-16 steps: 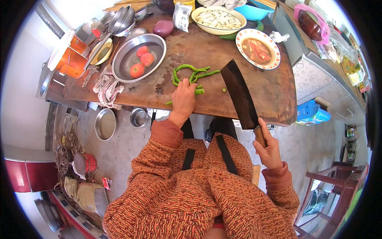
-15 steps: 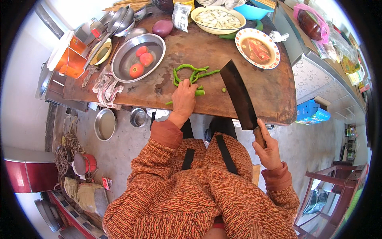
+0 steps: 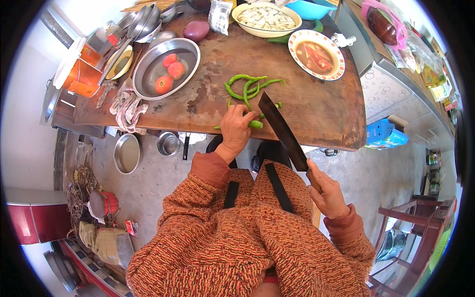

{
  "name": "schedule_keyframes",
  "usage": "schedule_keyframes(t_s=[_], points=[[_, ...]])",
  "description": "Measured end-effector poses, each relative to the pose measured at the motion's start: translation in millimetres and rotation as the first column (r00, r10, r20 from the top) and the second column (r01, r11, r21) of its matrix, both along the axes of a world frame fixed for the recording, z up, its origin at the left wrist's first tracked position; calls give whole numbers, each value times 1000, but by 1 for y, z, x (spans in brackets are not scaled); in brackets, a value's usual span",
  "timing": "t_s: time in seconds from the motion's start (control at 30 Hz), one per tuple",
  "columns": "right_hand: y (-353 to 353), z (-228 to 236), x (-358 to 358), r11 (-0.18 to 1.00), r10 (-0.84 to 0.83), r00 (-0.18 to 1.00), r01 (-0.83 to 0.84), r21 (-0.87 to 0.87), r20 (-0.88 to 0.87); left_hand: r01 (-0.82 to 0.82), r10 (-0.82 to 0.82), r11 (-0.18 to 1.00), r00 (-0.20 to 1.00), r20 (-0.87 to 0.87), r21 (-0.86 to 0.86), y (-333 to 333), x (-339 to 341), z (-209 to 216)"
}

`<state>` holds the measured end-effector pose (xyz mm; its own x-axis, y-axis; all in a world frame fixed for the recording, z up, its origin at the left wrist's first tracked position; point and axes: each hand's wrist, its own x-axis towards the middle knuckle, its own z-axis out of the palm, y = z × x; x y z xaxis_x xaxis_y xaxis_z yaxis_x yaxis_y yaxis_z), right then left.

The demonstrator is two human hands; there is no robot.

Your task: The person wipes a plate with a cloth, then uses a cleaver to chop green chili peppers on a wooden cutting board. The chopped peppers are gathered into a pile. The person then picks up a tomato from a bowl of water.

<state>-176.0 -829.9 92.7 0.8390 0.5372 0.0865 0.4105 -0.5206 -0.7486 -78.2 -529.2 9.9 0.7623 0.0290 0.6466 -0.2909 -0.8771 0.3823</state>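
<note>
My left hand [image 3: 234, 129] is closed on a green pepper [image 3: 256, 124] near the front edge of the wooden table [image 3: 316, 119]; the pepper's cut end sticks out to the right of my fingers. Just beyond lie several long, curled green peppers [image 3: 246, 85]. My right hand [image 3: 328, 192] grips the cleaver [image 3: 283, 129] by its wooden handle. Its dark blade slants up and left over the table edge, the tip close to the held pepper. Small green bits lie around the blade's tip, partly hidden by it.
Left on the table, a metal basin [image 3: 141, 74] holds three tomatoes [image 3: 176, 70] in water, with an eggplant [image 3: 196, 30] behind. A bowl of pale cut pieces [image 3: 267, 20] and a plate of reddish liquid [image 3: 316, 55] stand at the back. A cloth [image 3: 127, 109] hangs over the left front edge.
The cleaver has moved left, its tip now close to the pepper in my left hand. That hand has shifted slightly right and nearer, leaving the curled peppers behind it. The view has shifted a little.
</note>
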Motion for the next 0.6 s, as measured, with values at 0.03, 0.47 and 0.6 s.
schedule_keyframes(t_s=[0.03, 0.47, 0.6], points=[[1, 0, -1, 1000, 0, 1000, 0, -17, 17, -1, 1, 1000, 1000, -2, 8, 0, 0, 1], [8, 14, 14, 947, -107, 833, 252, 200, -543, 93, -94, 991, 996, 8, 94, 15, 0, -1], [-1, 3, 15, 892, -115, 794, 347, 289, -597, -38, -6, 977, 979, 205, 211, 40, 2, 13]])
